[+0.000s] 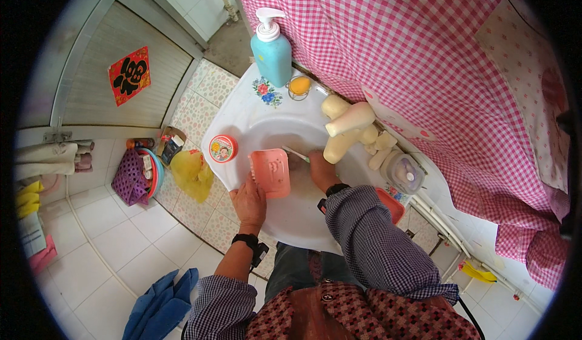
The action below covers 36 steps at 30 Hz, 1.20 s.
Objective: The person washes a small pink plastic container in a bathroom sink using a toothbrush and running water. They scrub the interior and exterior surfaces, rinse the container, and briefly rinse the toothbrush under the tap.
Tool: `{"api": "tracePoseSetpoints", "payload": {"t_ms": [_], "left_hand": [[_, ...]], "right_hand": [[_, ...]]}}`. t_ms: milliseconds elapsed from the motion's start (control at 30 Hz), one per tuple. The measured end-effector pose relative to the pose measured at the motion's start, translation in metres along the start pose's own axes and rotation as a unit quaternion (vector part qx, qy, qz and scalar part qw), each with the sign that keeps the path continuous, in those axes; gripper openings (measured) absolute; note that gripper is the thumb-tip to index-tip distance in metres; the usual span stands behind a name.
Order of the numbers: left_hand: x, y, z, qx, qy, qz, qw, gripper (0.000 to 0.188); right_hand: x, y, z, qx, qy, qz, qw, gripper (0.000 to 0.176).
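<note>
My left hand grips the near-left edge of a pink plastic soap dish, held tilted over a white washbasin. In my right hand is a toothbrush with a pale handle; one end points left towards the dish, a little apart from it. My right fingers reach low into the bowl and are partly hidden. Cloudy water seems to lie in the bowl, though its depth cannot be told. Dark straps are on both wrists.
A cream-coloured faucet, pale soap pieces and a clear plastic container line the right rim. Behind stand a blue pump bottle and an orange sponge on a wire holder. A red round tin sits left; a coral dish right.
</note>
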<state>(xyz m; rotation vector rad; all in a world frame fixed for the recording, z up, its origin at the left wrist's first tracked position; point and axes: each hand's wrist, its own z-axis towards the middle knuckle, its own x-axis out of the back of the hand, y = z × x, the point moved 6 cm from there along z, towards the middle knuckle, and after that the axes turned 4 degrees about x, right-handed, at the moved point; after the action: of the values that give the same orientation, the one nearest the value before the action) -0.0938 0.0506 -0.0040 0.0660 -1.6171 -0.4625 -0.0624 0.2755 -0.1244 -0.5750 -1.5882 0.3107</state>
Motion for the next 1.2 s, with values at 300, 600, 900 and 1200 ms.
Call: {"api": "tracePoseSetpoints", "payload": {"t_ms": [300,600,900,1200], "left_hand": [[-0.001,-0.001,0.001,0.022,-0.02,0.009,1.0,0.032],[-0.005,-0.002,0.0,0.003,-0.016,0.018,1.0,0.033],[-0.008,-0.004,-0.001,0.009,-0.019,0.028,0.999,0.035],[-0.001,-0.001,-0.001,0.005,0.013,0.002,1.0,0.036]], "right_hand": [[0.002,0.0,0.006,-0.006,0.022,0.0,1.0,0.011],[0.005,0.001,0.004,-0.003,0.03,-0.013,0.999,0.011],[0.006,-0.004,0.007,-0.026,0.059,-0.065,0.996,0.012],[-0.003,0.004,0.005,-0.057,0.065,0.019,0.996,0.007]]}}
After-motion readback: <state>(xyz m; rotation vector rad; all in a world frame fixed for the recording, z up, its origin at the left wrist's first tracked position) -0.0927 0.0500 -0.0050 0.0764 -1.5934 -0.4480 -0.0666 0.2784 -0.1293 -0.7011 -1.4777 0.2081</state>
